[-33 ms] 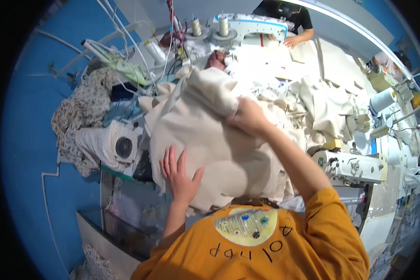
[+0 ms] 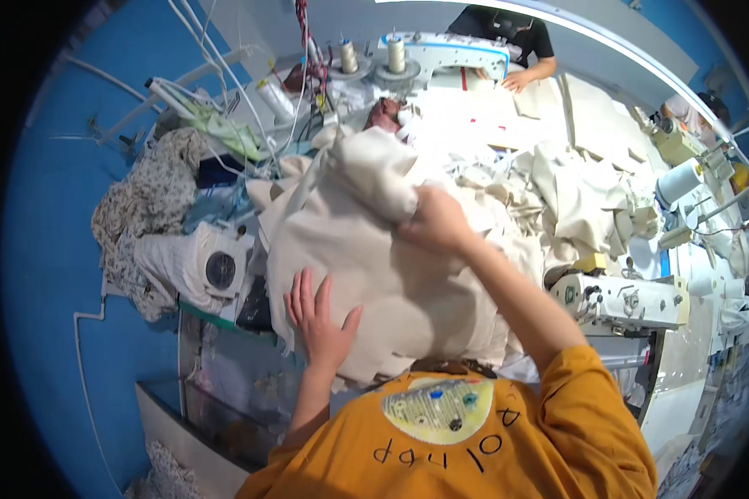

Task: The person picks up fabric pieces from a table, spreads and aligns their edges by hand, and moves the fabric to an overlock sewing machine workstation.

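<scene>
A large pile of cream fabric pieces [image 2: 341, 249] lies in front of me, its near edge hanging toward my body. My left hand [image 2: 320, 320] rests flat on the lower left of the top piece, fingers spread. Higher up, my right hand [image 2: 437, 220] is closed around a gathered fold of the same cloth, which bunches up and away from the pile. The fingertips of that hand are tucked out of sight in the fold.
A white sewing machine [image 2: 624, 297] stands to my right and another [image 2: 449, 54] at the far side, where a co-worker's hand [image 2: 520, 81] rests. Thread cones [image 2: 395, 54] stand behind the pile. Patterned cloth [image 2: 154, 179] heaps at left; crumpled cream fabric [image 2: 578, 187] lies at right.
Almost nothing differs. My left hand sits very slightly lower in the picture, and the right hand still grips the fold.
</scene>
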